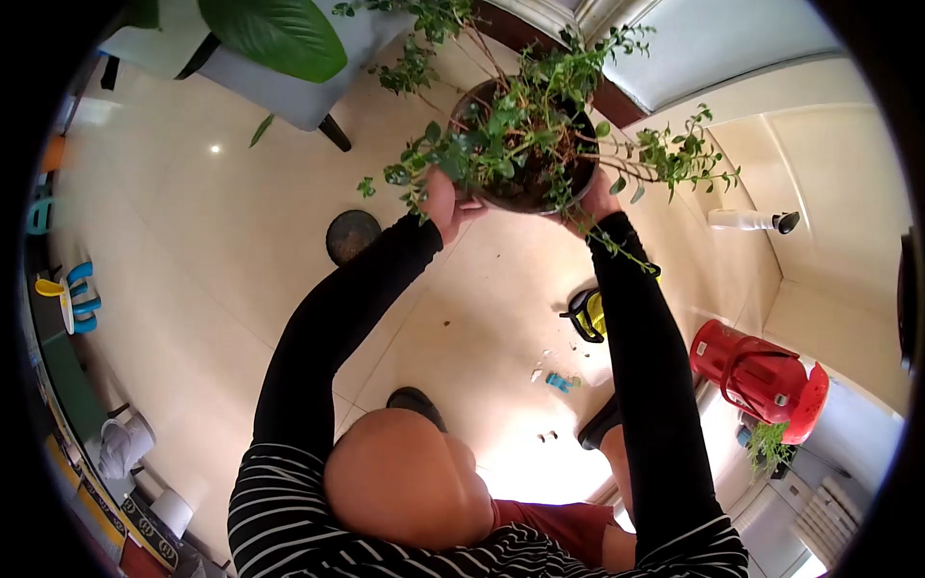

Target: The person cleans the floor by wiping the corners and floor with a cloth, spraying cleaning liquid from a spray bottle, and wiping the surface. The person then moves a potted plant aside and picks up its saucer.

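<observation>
A round dark pot (525, 204) with a leafy, trailing plant (511, 125) is held up in front of me, at the top middle of the head view. My left hand (448, 204) is at the pot's left side, its fingers reaching under the rim. On the right side, my right hand (595, 200) grips the pot, its fingers partly hidden behind the pot and leaves. Brown soil shows between the stems. Below and left of the pot, a dark round dish (353, 236) lies on the tiled floor.
A grey seat (279, 82) with a dark leg stands at upper left, under a large leaf (275, 37). At right are a red thermos (747, 366) and a white bottle (742, 220). A yellow-black object (588, 314) and a small blue item (558, 381) lie near my right arm.
</observation>
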`<state>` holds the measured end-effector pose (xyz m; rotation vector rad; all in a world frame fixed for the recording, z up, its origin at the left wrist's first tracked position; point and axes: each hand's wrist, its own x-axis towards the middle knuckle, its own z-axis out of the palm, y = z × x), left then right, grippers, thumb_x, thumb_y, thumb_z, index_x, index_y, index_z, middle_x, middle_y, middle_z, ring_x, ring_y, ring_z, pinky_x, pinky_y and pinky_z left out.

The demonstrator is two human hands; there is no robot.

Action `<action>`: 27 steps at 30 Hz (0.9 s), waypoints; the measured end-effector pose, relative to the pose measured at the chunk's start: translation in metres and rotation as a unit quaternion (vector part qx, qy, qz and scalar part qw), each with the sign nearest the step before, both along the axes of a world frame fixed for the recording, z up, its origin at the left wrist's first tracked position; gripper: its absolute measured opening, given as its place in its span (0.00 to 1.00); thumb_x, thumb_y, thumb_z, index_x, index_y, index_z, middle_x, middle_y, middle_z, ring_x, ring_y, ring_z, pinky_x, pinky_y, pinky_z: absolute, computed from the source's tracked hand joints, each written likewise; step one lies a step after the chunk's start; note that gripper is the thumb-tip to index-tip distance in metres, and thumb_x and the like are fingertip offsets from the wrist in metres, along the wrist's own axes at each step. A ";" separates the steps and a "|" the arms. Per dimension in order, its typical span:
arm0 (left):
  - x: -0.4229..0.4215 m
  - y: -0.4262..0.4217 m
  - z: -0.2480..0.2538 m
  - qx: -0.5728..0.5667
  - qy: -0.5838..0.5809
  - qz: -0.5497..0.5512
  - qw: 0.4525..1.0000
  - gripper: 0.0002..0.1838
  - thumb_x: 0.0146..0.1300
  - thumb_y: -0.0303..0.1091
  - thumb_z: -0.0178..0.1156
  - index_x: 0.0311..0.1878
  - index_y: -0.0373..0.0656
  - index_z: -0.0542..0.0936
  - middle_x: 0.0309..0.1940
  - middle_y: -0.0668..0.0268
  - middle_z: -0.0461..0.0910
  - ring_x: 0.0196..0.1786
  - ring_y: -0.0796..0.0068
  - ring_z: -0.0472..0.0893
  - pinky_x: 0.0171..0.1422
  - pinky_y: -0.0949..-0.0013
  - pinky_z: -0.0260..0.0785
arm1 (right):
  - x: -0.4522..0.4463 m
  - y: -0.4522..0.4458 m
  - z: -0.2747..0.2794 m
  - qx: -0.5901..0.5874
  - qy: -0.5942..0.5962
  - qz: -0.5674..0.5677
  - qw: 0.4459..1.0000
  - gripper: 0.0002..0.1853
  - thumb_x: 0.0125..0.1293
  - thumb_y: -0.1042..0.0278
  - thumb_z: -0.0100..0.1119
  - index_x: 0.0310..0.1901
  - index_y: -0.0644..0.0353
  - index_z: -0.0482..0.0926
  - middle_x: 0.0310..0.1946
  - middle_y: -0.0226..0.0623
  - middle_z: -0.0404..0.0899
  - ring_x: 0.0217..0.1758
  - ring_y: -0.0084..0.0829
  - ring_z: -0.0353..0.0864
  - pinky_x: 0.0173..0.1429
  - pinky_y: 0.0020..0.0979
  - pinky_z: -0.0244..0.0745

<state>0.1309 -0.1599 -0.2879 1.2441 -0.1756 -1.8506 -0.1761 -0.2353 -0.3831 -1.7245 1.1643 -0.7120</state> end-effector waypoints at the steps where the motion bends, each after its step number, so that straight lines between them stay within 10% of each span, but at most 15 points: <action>1: -0.003 -0.008 -0.004 0.014 0.002 0.018 1.000 0.41 0.71 0.71 0.43 0.68 0.41 0.68 0.55 0.51 0.74 0.58 0.49 0.78 0.70 0.39 0.66 | -0.002 -0.009 0.001 -0.044 0.073 0.009 0.996 0.36 0.62 0.52 0.68 0.65 0.63 0.66 0.52 0.46 0.80 0.54 0.43 0.81 0.58 0.42 0.77; 5: -0.002 -0.025 -0.007 -0.011 0.000 0.000 1.000 0.42 0.71 0.72 0.40 0.60 0.36 0.73 0.31 0.61 0.76 0.51 0.53 0.82 0.71 0.38 0.66 | 0.002 -0.025 -0.004 0.100 -0.043 -0.071 0.992 0.25 0.78 0.46 0.47 0.60 0.61 0.72 0.46 0.42 0.83 0.52 0.40 0.82 0.56 0.42 0.77; 10: -0.002 -0.040 0.000 -0.019 0.009 0.001 1.000 0.41 0.72 0.70 0.39 0.57 0.35 0.74 0.23 0.67 0.70 0.46 0.56 0.82 0.71 0.38 0.67 | 0.044 -0.028 0.064 0.426 -0.324 -0.186 0.824 0.26 0.79 0.45 0.41 0.61 0.59 0.74 0.51 0.42 0.81 0.56 0.41 0.81 0.58 0.45 0.77; 19: 0.000 -0.055 -0.008 0.003 0.015 -0.011 1.000 0.44 0.71 0.71 0.36 0.67 0.37 0.70 0.60 0.49 0.77 0.60 0.53 0.79 0.70 0.41 0.68 | 0.070 -0.025 0.130 0.456 -0.317 -0.195 0.808 0.31 0.78 0.42 0.38 0.70 0.57 0.68 0.66 0.47 0.74 0.64 0.49 0.78 0.66 0.56 0.77; 27: -0.004 -0.055 0.002 -0.017 0.007 -0.008 1.000 0.39 0.74 0.64 0.36 0.68 0.38 0.69 0.63 0.49 0.74 0.64 0.50 0.76 0.72 0.41 0.67 | 0.072 -0.021 0.139 0.475 -0.329 -0.187 0.795 0.30 0.78 0.43 0.37 0.68 0.59 0.69 0.65 0.47 0.75 0.64 0.48 0.79 0.67 0.55 0.76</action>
